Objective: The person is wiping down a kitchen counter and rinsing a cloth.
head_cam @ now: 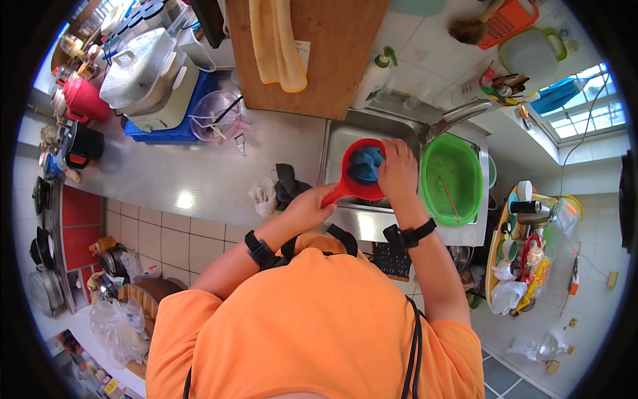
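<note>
My left hand [308, 205] grips the handle of a red plastic dipper [355, 192] held over the stainless steel sink basin [333, 149]. Inside the dipper lies a crumpled blue cloth [366, 163]. At the dipper's right side, my right hand [399, 172] clasps the rim; its thumb side reaches in beside the cloth, and whether it touches the cloth cannot be seen. Just right of that hand, a green plastic basin [451, 174] holds water and a thin reddish stick. On the counter left of the sink lie a dark cloth [288, 184] and a whitish cloth [263, 195].
A faucet [461, 117] reaches over the sink from the back right. Behind the sink stands a pump bottle [373, 77]. A wooden board [319, 55] with a yellow towel [279, 45] projects above the counter. Further left are a pink colander [212, 117] and a lidded electric cooker [154, 85].
</note>
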{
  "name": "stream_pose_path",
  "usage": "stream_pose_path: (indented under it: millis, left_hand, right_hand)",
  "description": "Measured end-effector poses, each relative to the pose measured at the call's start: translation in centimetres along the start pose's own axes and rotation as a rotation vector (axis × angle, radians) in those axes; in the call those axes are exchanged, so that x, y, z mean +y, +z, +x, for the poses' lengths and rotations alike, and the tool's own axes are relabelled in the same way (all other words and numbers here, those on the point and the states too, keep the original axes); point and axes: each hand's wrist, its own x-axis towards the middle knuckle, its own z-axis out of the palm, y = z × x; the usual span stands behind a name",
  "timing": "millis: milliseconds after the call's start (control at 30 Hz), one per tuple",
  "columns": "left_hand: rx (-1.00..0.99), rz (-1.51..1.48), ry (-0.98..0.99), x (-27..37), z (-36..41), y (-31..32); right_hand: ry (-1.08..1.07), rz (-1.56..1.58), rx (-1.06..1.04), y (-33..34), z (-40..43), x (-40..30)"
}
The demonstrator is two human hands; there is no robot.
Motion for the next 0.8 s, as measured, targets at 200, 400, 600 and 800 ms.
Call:
stream_pose_path:
  millis: [200,400,600,800]
  left_hand:
    - [0.003,0.07,0.011,0.7,0.5,0.0]
    - [-0.094,0.194,-0.008,2.0,0.4,0.1]
    - [-0.086,0.21,0.04,0.9,0.5,0.7]
    - [-0.081,0.247,0.037,1.0,0.9,0.6]
  right_hand:
    - [-0.033,-0.118,-0.319,2.2,-2.8,-0.6]
    - [0.141,-0.158,-0.455,4.4,-1.2,0.1]
    - [0.037,-0.09,-0.524,4.7,-1.6,0.4]
    - [0.218,0.497,-0.422,6.5,-2.1,3.3]
